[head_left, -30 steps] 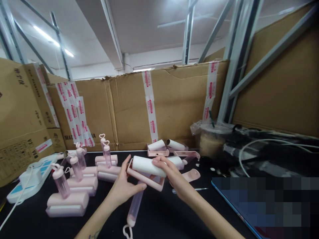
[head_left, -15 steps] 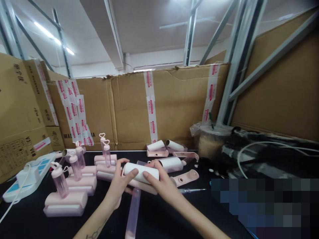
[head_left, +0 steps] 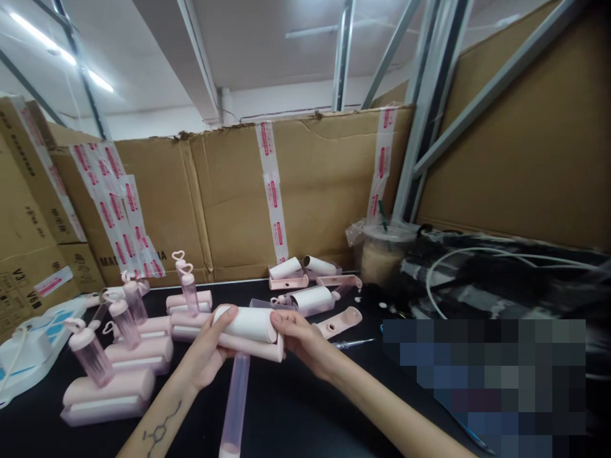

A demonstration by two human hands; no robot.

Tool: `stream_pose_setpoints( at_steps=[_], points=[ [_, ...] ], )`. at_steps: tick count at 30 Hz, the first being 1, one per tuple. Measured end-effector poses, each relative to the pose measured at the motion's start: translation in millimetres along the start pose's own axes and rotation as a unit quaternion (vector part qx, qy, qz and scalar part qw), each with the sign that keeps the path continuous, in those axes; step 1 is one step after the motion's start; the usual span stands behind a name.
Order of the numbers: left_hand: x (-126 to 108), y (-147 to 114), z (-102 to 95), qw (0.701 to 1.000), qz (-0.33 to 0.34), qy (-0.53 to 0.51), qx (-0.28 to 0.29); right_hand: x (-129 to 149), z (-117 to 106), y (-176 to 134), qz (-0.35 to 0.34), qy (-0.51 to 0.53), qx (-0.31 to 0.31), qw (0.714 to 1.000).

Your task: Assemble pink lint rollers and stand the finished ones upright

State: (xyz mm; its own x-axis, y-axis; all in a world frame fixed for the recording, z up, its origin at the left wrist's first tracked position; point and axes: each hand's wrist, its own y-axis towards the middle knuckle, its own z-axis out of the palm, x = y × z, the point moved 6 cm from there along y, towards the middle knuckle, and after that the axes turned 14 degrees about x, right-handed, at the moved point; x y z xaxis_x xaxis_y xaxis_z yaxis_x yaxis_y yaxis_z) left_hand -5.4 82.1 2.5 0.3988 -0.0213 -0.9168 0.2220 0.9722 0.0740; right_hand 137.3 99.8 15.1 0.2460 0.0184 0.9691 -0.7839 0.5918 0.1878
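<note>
Both hands hold a lint roller over the middle of the table. Its white roll (head_left: pixel 249 324) lies in a pink holder (head_left: pixel 260 350), with a translucent pink tube (head_left: pixel 235 401) pointing down toward me from underneath. My left hand (head_left: pixel 212 337) grips the left end, thumb on top of the roll and fingers under the holder. My right hand (head_left: pixel 296 334) is closed at the right end, its thumb by the roll's edge; its other fingers are partly hidden. Several assembled pink lint rollers (head_left: pixel 109 391) with heart-loop handles stand to the left.
Further back lie loose white rolls (head_left: pixel 312 298) and a pink cover (head_left: pixel 340 322). A screwdriver (head_left: pixel 354 343) is right of my right hand. A drink cup (head_left: pixel 384 251) and dark plastic bags stand at right, a power strip (head_left: pixel 28 343) at left. Cardboard (head_left: pixel 229 203) walls the back.
My right hand has shifted from on top of the white roll to its right end. The roll sits lower in the holder. The camera view has turned slightly to the right.
</note>
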Motion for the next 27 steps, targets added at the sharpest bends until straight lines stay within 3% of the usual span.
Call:
stream_pose_setpoints(
  at_steps=[14,17,19,21,24,27],
  points=[
    [6.4,-1.6,5.5,0.986,-0.076,-0.132,0.066,8.8,10.0,-7.0,-0.001,0.01,-0.028,1.0],
    [2.0,-2.3,8.5,0.987,-0.069,-0.112,0.087,14.6,12.5,-8.8,-0.001,-0.044,-0.01,0.999],
    [-2.4,-3.7,8.1,0.991,-0.059,-0.087,0.084,23.4,9.2,-10.1,-0.014,-0.149,-0.007,0.989],
    [-6.5,-4.6,4.2,0.996,-0.042,-0.058,0.059,37.0,0.5,-13.2,-0.044,-0.317,-0.054,0.946],
    [-10.6,-3.9,-2.9,0.999,-0.007,-0.036,0.017,54.9,-7.0,-19.9,-0.09,-0.51,-0.13,0.846],
    [-11.2,-2.3,-6.7,0.998,0.022,-0.054,-0.015,60.9,5.8,-24.0,-0.152,-0.599,-0.096,0.781]
  ],
)
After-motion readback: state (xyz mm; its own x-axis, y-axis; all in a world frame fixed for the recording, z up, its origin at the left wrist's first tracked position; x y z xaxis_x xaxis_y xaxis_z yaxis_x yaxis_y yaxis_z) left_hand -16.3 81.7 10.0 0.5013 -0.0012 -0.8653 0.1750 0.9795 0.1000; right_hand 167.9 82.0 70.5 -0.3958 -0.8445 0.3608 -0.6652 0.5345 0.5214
